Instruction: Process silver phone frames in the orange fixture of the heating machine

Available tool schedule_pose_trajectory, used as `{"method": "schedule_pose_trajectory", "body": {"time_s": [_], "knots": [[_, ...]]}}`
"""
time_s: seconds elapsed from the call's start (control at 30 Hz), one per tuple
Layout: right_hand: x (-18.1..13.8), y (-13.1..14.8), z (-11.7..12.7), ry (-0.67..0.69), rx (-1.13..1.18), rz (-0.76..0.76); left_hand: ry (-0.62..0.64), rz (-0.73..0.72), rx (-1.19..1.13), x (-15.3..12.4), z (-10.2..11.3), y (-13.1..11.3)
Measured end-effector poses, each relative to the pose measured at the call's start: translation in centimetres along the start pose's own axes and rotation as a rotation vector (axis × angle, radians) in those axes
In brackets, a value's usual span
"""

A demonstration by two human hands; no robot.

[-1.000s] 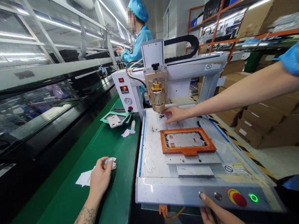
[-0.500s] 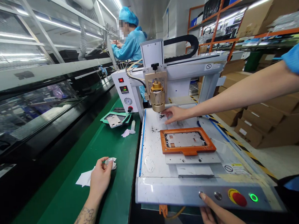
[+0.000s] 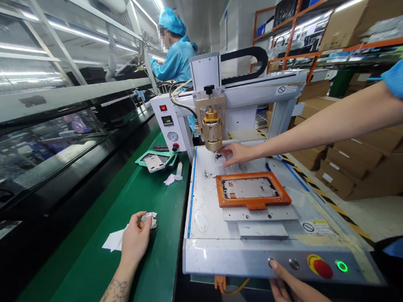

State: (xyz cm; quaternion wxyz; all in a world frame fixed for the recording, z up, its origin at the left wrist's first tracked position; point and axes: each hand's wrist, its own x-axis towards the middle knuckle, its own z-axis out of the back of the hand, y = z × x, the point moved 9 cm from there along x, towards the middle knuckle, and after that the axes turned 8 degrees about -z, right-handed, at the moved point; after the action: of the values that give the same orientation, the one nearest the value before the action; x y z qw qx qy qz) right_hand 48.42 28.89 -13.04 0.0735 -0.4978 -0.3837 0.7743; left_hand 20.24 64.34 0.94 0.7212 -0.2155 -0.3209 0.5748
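Observation:
My left hand (image 3: 137, 236) rests over the green bench, closed with its fingertips on a crumpled white tissue (image 3: 150, 220). Another white paper piece (image 3: 114, 240) lies partly beneath that hand. At the front of a white dispensing machine (image 3: 212, 256), my right hand (image 3: 289, 285) has its thumb on a round silver button (image 3: 271, 261) and its fingers curled under the panel edge. On the machine bed, an orange fixture (image 3: 254, 204) holds a phone frame (image 3: 250, 188). Above and behind it hangs the brass dispensing head (image 3: 212, 132).
A co-worker's hand (image 3: 235, 154) reaches in from the right, just under the head. A red emergency stop (image 3: 322, 268) and green-lit button (image 3: 341, 267) are on the panel. Green trays (image 3: 172, 160) and paper scraps (image 3: 170, 179) lie leftward. Another person (image 3: 174, 61) stands behind the machine.
Both my hands and the co-worker's reaching hand stay put. The person behind the machine has shifted posture slightly, and that person's hands are lower.

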Motion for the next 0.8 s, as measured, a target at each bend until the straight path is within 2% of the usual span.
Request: {"method": "schedule_pose_trajectory", "body": {"time_s": [0.13,0.23,0.43,0.6,0.8], "knots": [[-0.8,0.2,-0.1,0.017,-0.059,0.079,0.001,-0.002,0.014,0.1,0.0,0.0],[-1.8,-0.2,-0.2,0.025,-0.129,0.073,0.004,-0.001,0.019,0.0,0.1,0.0],[-3.0,-0.2,-0.3,0.064,-0.106,0.152,-0.002,-0.013,0.015,-0.1,0.2,-0.2],[-3.3,-0.9,0.0,0.025,-0.143,0.112,-0.008,-0.026,0.007,-0.1,0.2,-0.4],[-2.5,1.0,-0.7,0.002,-0.258,0.134,0.0,-0.015,0.014,-0.1,0.2,-0.2]]}}
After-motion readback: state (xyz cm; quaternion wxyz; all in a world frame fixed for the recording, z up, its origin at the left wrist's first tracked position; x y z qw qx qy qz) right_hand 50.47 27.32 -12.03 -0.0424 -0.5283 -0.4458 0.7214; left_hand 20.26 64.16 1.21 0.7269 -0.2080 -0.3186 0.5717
